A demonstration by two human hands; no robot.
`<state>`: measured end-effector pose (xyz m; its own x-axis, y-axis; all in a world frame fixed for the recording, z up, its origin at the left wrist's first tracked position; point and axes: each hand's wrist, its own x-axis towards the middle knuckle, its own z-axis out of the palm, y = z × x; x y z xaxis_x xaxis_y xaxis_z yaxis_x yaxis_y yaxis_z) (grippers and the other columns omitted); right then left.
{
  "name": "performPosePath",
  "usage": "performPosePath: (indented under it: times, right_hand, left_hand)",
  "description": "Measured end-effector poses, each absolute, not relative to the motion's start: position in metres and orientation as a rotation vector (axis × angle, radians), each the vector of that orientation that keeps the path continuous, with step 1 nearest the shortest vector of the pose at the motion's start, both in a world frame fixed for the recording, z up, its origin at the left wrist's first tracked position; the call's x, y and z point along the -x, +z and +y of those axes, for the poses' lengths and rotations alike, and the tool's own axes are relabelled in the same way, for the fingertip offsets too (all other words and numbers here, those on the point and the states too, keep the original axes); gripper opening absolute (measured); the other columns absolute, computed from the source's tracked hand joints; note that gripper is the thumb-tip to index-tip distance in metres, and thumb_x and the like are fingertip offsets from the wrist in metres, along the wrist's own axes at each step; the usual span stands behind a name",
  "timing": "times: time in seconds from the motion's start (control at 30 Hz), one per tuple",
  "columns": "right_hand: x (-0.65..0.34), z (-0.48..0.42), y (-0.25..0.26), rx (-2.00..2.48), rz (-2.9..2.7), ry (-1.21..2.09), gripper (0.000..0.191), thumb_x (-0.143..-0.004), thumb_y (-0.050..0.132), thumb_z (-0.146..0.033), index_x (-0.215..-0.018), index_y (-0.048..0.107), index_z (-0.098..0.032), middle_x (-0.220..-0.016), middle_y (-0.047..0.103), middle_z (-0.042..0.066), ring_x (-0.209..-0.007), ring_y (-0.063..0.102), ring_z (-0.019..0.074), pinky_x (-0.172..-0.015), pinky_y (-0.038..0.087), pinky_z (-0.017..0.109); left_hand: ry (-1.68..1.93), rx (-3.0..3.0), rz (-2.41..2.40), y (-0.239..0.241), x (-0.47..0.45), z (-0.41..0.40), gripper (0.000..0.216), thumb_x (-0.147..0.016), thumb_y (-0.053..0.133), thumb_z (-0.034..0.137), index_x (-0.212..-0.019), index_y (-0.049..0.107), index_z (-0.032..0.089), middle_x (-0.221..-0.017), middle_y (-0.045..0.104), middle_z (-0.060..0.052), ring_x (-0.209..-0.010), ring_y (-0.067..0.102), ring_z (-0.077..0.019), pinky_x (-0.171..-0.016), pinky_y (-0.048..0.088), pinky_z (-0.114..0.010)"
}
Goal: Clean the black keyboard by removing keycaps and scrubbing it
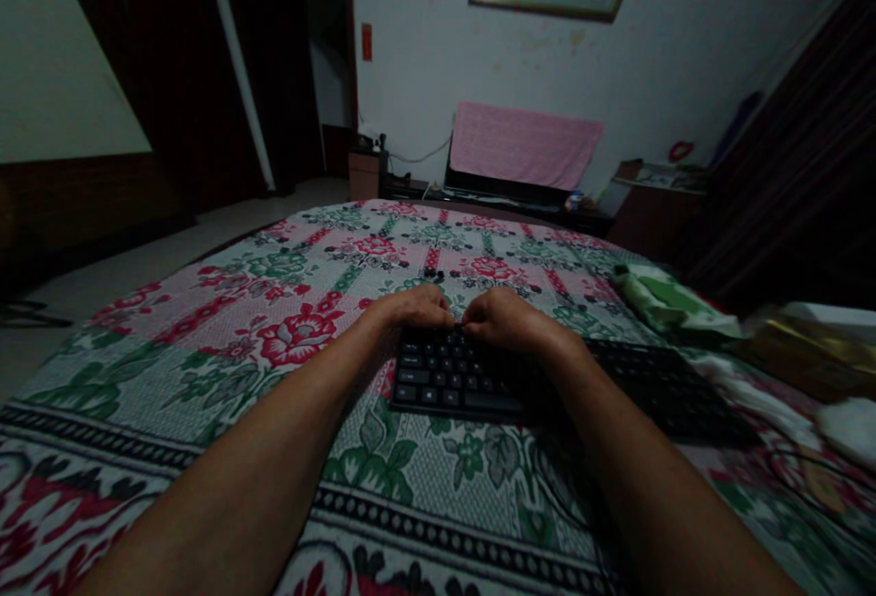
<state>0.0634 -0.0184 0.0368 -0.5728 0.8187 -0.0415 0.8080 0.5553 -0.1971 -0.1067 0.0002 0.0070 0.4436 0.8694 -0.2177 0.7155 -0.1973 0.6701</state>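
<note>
A black keyboard (438, 381) lies on the flowered cloth, its long side across my view. At its far edge, toward the left end, my left hand (428, 306) bends over the upper keys with the fingers curled in. Close beside it, my right hand (503, 315) has its thumb and fingers pinched together. The fingertips of both hands almost meet just above the upper key row. Whatever sits between them is too small and dark to make out. My right forearm hides the middle of the keyboard; its right part (663, 386) shows beyond the arm.
The patterned cloth (294, 336) spreads under everything. To the right lie a green and white packet (667, 299), a crumpled white tissue or cloth (759, 400), a yellowish box (800, 354) and a dark cable (814, 464). Farther back, a pink towel (524, 144) hangs over a dark panel.
</note>
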Motion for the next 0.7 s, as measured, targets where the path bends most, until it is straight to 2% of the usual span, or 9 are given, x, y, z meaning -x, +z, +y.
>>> performPosePath:
  times: [0.2,0.4,0.7]
  right_hand:
    - [-0.0655,-0.0173,0.0332,1.464,-2.687,0.363,0.022,-0.069,0.055,-0.018,-0.081,0.073,-0.017,-0.073,0.071,0.003,-0.066,0.061,0.0136,-0.057,0.040,0.020]
    - [-0.0658,-0.0180,0.0319,1.440,-2.658,0.392,0.020,-0.068,0.055,-0.019,-0.079,0.073,-0.017,-0.071,0.071,0.003,-0.066,0.061,0.0129,-0.056,0.040,0.018]
    - [-0.0620,-0.0195,0.0351,1.472,-2.715,0.296,0.021,-0.069,0.055,-0.018,-0.079,0.074,-0.017,-0.074,0.071,0.004,-0.067,0.061,0.0139,-0.058,0.040,0.020]
  left_hand:
    - [0.214,-1.994,1.318,0.0099,0.1075,-0.0003,0.020,-0.060,0.054,0.030,-0.068,0.063,0.014,-0.051,0.049,0.004,-0.046,0.042,-0.0085,-0.042,0.028,-0.020]
    - [0.227,-1.992,1.300,0.0078,0.1092,0.0016,0.017,-0.060,0.055,0.029,-0.062,0.062,0.014,-0.049,0.048,0.004,-0.045,0.041,-0.0086,-0.043,0.029,-0.021]
    - [0.220,-1.957,1.302,0.0121,0.1086,-0.0009,0.021,-0.062,0.057,0.034,-0.063,0.062,0.014,-0.050,0.049,0.004,-0.045,0.039,-0.0082,-0.042,0.026,-0.021]
